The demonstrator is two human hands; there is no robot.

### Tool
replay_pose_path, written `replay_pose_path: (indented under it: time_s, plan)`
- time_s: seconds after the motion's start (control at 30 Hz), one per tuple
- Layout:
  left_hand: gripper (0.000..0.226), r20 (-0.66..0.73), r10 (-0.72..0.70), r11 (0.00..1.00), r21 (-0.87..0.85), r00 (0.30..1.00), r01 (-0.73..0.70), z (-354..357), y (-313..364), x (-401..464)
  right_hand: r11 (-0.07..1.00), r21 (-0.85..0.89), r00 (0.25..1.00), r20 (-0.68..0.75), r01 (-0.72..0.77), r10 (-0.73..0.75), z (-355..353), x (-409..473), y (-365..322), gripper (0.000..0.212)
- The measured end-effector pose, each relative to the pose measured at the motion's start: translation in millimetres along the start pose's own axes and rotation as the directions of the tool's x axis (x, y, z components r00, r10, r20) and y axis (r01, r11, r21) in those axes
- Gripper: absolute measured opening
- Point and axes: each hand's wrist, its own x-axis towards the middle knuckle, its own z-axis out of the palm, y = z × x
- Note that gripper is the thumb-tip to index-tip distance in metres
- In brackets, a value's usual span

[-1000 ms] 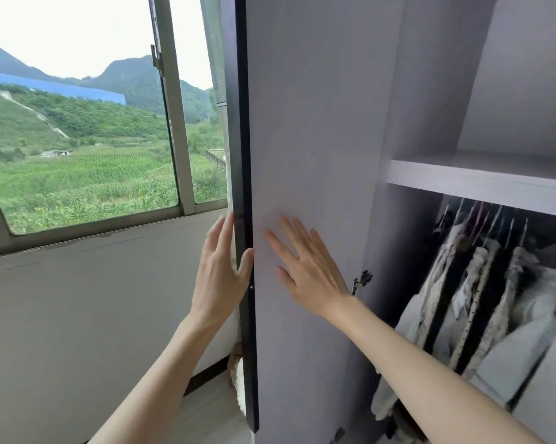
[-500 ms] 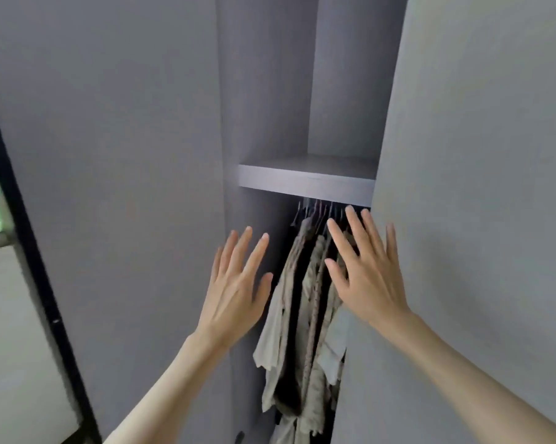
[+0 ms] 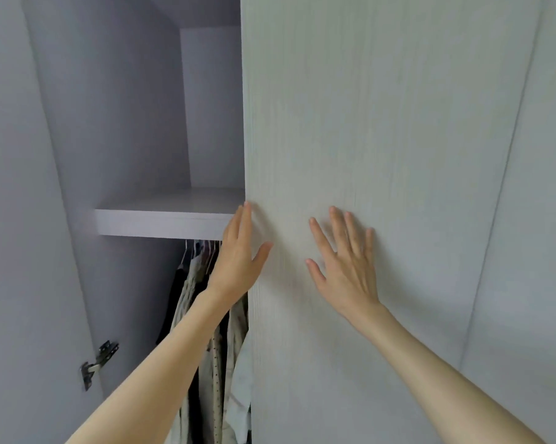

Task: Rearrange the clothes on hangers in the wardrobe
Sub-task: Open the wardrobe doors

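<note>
A person's left hand [image 3: 238, 267] hooks straight fingers round the edge of the wardrobe door [image 3: 366, 155], while the right hand [image 3: 344, 267] lies flat and spread on its face. Left of that door, the clothes [image 3: 203, 302] hang untouched below the shelf [image 3: 161, 222]; rearranging looks not yet begun.

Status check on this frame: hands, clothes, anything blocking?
Left hand open at right door edge, right hand flat on its face. Hanging clothes untouched below shelf. That door covers most of the rail.
</note>
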Motion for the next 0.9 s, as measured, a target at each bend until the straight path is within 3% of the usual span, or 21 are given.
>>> replay_pose_path:
  time_s: [0.17,0.43,0.7,0.9]
  plan:
    - [0.083,0.018,-0.120,0.982,-0.145,0.993,0.122,13,-1,11,0.995,-0.098,1.000,0.023,-0.010,0.012,15,-3,3,0.081]
    - [0.085,0.006,-0.146,0.973,-0.182,0.989,0.144,9,-5,8,0.993,-0.075,0.996,-0.028,-0.089,0.088,13,-10,-9,0.082]
    - [0.080,-0.077,-0.161,0.975,-0.167,0.984,0.147,-20,26,-33,0.979,0.082,0.981,0.068,-0.184,0.179,-20,-50,-27,0.085]
    - [0.069,-0.189,-0.162,0.947,-0.305,0.969,0.099,-46,63,-81,0.908,0.307,0.947,0.237,-0.285,0.217,-79,-75,-44,0.082]
